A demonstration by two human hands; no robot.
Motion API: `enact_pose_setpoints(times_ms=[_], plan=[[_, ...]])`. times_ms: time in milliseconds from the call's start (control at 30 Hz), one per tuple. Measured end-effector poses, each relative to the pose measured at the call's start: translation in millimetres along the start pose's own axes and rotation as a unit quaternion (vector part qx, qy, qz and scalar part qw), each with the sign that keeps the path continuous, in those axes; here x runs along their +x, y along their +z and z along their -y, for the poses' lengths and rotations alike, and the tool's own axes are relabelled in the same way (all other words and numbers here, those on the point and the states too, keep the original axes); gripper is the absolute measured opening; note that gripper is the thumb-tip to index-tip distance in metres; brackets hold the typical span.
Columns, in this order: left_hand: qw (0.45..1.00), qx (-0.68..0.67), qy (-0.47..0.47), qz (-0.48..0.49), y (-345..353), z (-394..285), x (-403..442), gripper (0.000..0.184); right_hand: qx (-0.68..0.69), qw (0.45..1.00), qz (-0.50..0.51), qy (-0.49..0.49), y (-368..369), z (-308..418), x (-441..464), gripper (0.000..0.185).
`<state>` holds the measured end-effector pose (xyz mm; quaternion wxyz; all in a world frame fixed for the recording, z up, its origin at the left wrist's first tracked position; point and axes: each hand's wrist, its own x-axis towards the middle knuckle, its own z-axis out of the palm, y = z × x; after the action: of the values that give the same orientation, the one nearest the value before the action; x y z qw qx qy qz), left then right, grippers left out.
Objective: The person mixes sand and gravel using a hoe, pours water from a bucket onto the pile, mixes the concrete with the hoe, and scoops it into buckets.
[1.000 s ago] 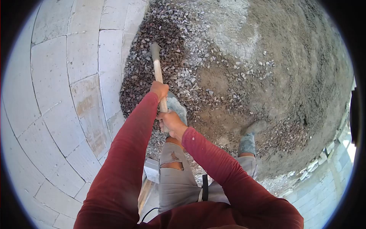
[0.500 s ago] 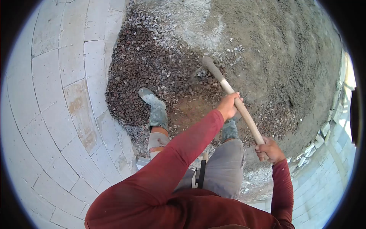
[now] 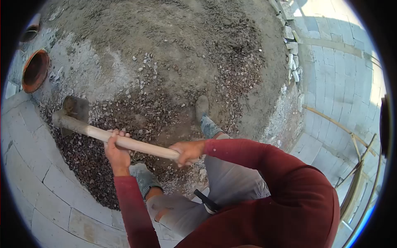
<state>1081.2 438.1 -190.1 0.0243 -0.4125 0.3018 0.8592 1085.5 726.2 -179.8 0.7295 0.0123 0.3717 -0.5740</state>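
A hoe (image 3: 138, 144) with a thick pale wooden handle lies across the space before me, its broad dirt-coated metal blade (image 3: 77, 108) at the far left. My left hand (image 3: 118, 151) is wrapped around the middle of the handle. Near the butt end, my right hand (image 3: 188, 153) grips the same shaft. Beneath the hoe spreads a bed of dark reddish gravel (image 3: 89, 165). The blade is over the gravel's left edge; whether it touches the stones I cannot tell.
Pale block walls (image 3: 58, 182) border the gravel at lower left and the ground at right. An orange-rimmed pipe opening (image 3: 36, 71) lies at upper left. Grey damp material (image 3: 178, 45) covers the ground ahead. Broken blocks (image 3: 291, 47) line the right side, near wooden poles (image 3: 357, 165).
The view has turned, bringing the pipe and right wall into sight. The hoe has swung from the right to the left, and its blade now shows. Both hands still hold the handle.
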Motion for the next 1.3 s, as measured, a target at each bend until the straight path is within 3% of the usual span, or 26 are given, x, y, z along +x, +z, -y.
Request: enact_pose_setpoints(times_ms=[100, 133, 167, 233, 333, 367, 500, 567, 633, 767, 900, 1000, 1100, 1167, 1233, 1300], plan=[[0.957, 0.185, 0.126, -0.187, -101.1, -127.2, 62.2, 0.023, 0.161, 0.983, 0.062, -0.059, 75.5, 46.7, 190.5, 0.034], [0.933, 0.259, 0.081, -0.237, -141.8, -169.2, 85.2, 0.022, 0.212, 0.972, 0.069, -0.067, 98.2, 58.1, 251.8, 0.029], [0.912, 0.313, 0.098, -0.245, -181.0, -200.8, 107.1, 0.019, 0.258, 0.962, 0.065, -0.065, 117.7, 73.2, 304.8, 0.026], [0.852, 0.418, 0.037, -0.314, -201.2, -229.9, 123.1, 0.022, 0.301, 0.947, 0.097, -0.055, 141.7, 92.8, 394.9, 0.016], [0.735, 0.609, -0.067, -0.292, -268.5, -223.9, 166.9, 0.026, 0.365, 0.930, 0.033, -0.031, 154.7, 93.4, 438.8, 0.008], [0.727, 0.618, -0.103, -0.280, -236.5, -210.0, 151.5, 0.029, 0.384, 0.922, 0.022, -0.028, 153.0, 83.9, 430.9, 0.007], [0.738, 0.585, -0.022, -0.335, -225.8, -106.7, 125.2, 0.040, 0.417, 0.908, 0.019, 0.028, 116.2, 32.4, 355.8, 0.010], [0.745, 0.562, -0.033, -0.358, -206.4, -81.3, 100.0, 0.043, 0.384, 0.921, -0.014, 0.067, 112.4, 28.4, 317.3, 0.011], [0.836, 0.424, -0.090, -0.336, -181.6, -67.5, 72.1, 0.028, 0.295, 0.950, -0.054, 0.081, 109.2, 30.9, 282.5, 0.011], [0.907, 0.254, -0.135, -0.306, -125.8, -3.5, 39.5, 0.014, 0.165, 0.971, -0.112, 0.131, 79.9, 36.5, 195.7, 0.012], [0.934, 0.200, -0.133, -0.266, -42.3, 84.8, 44.5, 0.012, 0.166, 0.959, -0.153, 0.171, 21.3, 49.8, 88.4, 0.013], [0.966, 0.087, -0.194, -0.144, 49.2, 168.9, 39.4, 0.013, 0.126, 0.945, -0.244, 0.177, -23.5, 66.8, -26.1, 0.015], [0.951, -0.186, -0.247, -0.029, 153.2, 294.1, 30.8, 0.020, 0.047, 0.924, -0.316, 0.210, -78.2, 54.1, -179.1, 0.024], [0.906, -0.251, -0.341, -0.004, 240.2, 371.1, -1.4, 0.030, -0.071, 0.906, -0.354, 0.223, -111.3, 37.4, -285.5, 0.048], [0.889, -0.305, -0.341, 0.017, 291.3, 416.8, -37.4, 0.034, -0.140, 0.878, -0.370, 0.270, -108.9, 41.0, -352.9, 0.059], [0.897, -0.287, -0.326, 0.080, 288.2, 366.0, -67.5, 0.032, -0.143, 0.879, -0.369, 0.265, -97.8, 38.9, -376.8, 0.056]])
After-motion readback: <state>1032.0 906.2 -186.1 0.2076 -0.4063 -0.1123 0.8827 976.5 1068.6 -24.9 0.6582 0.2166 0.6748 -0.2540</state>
